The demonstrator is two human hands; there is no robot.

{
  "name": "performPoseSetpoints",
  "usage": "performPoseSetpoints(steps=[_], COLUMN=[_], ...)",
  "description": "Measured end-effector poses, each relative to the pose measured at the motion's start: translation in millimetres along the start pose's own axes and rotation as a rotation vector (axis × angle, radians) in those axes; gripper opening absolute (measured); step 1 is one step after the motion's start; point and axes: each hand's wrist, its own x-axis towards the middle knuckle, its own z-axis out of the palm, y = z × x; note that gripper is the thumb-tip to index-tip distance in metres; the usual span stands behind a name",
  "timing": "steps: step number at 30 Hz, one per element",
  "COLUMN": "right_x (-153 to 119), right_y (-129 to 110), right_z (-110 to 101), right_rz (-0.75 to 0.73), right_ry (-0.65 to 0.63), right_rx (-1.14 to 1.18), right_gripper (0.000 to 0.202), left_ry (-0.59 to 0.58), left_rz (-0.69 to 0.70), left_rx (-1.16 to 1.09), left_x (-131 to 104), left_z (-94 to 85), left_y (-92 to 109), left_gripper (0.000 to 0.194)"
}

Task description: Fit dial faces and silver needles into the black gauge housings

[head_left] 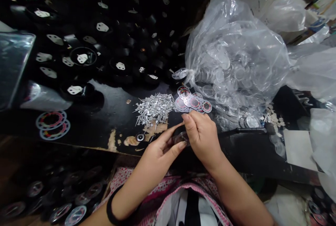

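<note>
My left hand (162,149) grips a black round gauge housing (181,135) at the table's front edge, fingers and thumb wrapped around its side. My right hand (203,133) is closed over the housing's other side, the thumb bent at its top. Part of the housing is hidden by my hands, and whether a clear cover sits on it I cannot tell. Just beyond my hands lie a heap of grey gauge pointers (154,108) and several printed dial discs (195,102). A small black-and-silver round part (140,137) rests left of my hands.
Many black housings with white plates (82,58) fill the back left. A clear bag of transparent covers (236,61) bulges at the right. Two dial discs (52,124) lie at the left edge. A black-handled tool (249,130) and white card (299,149) are on the right. Finished-looking gauges (76,215) sit below left.
</note>
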Motion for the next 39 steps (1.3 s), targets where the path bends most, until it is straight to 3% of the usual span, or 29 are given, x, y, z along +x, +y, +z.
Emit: performPoseSetpoints(steps=[8,13,16,19,23,25,27,30,33,35,37,39], right_x=[-3.9,-3.0,-2.5,-2.4,0.6,5.1,10.5,15.9,13.2,7.6,2.1,-0.4], right_y=[5.4,9.1,2.8,0.9,8.8,6.8,-1.4,-14.9,-16.8,-12.2,-6.9,-3.5], right_z=[9.4,20.6,15.8,-0.9,-12.4,-6.8,1.1,5.8,0.0,-4.5,-6.0,-4.5], right_rz=[-0.037,-0.039,-0.068,-0.117,-0.014,0.001,-0.072,-0.158,-0.107,-0.039,0.015,0.048], right_ry=[0.006,0.047,0.009,-0.168,-0.125,-0.151,-0.259,-0.345,-0.35,-0.361,-0.375,-0.381], right_rx=[-0.209,-0.091,0.006,0.221,0.325,0.289,0.273,0.254,0.247,0.262,0.282,0.315], right_gripper=[0.052,0.048,0.049,0.045,0.033,0.03,0.027,0.024,0.023,0.023,0.023,0.023], left_ry=[0.015,0.018,0.016,0.072,0.507,0.641,0.647,0.466,0.533,0.583,0.6,0.62], left_rz=[0.026,0.076,0.072,-0.007,-0.051,0.072,0.289,0.484,0.67,0.69,0.697,0.714], left_rx=[0.155,0.292,0.307,0.293,0.424,0.596,0.669,0.797,1.13,1.231,1.237,1.213], left_x=[1.6,4.6,-4.6,-36.1,-87.8,-94.9,-79.0,-15.9,62.9,102.5,121.7,118.4], left_z=[-1.4,-0.5,-8.6,-42.8,-110.4,-126.5,-123.1,-103.4,-97.9,-103.2,-109.4,-111.4], left_y=[-7.6,-6.9,-6.3,-12.4,-22.9,-17.2,-1.1,35.8,71.9,87.3,94.9,95.9], left_gripper=[0.035,0.032,0.034,0.032,0.04,0.041,0.043,0.042,0.053,0.056,0.052,0.052])
